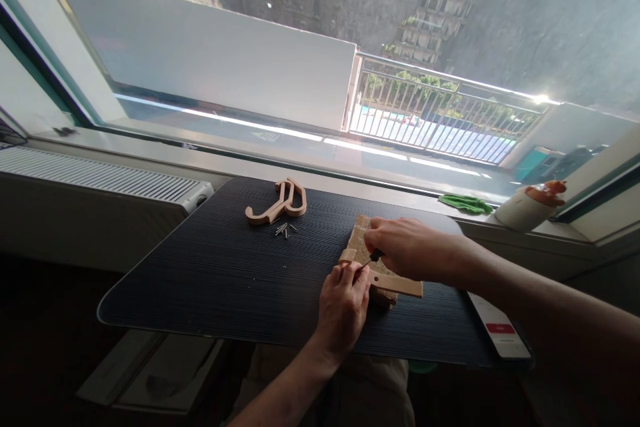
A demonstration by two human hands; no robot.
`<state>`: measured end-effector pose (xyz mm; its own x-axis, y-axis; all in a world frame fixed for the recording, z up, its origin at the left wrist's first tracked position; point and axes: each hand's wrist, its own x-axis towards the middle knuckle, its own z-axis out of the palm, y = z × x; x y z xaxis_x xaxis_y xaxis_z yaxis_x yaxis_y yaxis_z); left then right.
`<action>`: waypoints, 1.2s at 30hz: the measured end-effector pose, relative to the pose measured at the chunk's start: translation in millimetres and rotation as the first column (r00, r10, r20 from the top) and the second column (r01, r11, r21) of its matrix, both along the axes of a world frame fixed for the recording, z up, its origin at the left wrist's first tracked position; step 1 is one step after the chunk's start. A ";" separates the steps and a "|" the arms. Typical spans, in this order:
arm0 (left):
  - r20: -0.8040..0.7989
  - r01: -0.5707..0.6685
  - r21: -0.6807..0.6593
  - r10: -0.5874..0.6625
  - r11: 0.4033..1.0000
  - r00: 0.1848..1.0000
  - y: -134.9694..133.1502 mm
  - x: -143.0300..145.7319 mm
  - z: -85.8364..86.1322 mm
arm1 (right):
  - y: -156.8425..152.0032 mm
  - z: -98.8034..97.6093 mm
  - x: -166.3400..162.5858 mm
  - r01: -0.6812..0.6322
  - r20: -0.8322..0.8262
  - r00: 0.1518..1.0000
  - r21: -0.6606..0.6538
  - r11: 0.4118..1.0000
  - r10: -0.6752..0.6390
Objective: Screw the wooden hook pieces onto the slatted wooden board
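My right hand [400, 245] is closed around the dark handle of a screwdriver [376, 254], whose thin shaft points down and left toward my left fingertips. My left hand [345, 307] pinches a pale wooden hook [400, 285] at about its middle. One hole shows in the hook's flat strip, beside my fingers. Under it lies a rough, cork-like block [359, 235], partly covered by both hands. The screwdriver's tip is hidden at my left fingers, and whether a screw sits there I cannot tell.
Several loose screws [283, 230] lie on the dark table [200, 267], just in front of more wooden hooks [280, 203]. A phone [500, 328] rests at the right edge. On the windowsill are a green cloth [465, 203] and a white container [525, 210]. A radiator [100, 177] stands left.
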<state>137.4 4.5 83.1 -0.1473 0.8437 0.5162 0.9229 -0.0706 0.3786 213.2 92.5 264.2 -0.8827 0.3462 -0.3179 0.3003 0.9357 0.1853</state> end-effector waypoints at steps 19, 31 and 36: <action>-0.008 -0.010 0.006 0.010 1.000 1.000 -1.6 -0.5 -0.5 | 3.0 -16.1 -10.2 0.149 -0.050 0.988 0.099 0.984 -0.145; 0.000 -0.017 0.005 0.017 1.000 1.000 0.5 -1.0 -3.6 | 10.4 -4.6 -5.2 0.027 0.030 0.999 0.137 0.990 -0.032; 0.011 0.004 0.017 -0.004 1.000 1.000 0.9 -1.3 -3.0 | 13.1 -15.1 1.4 0.046 0.073 0.996 0.072 0.996 -0.051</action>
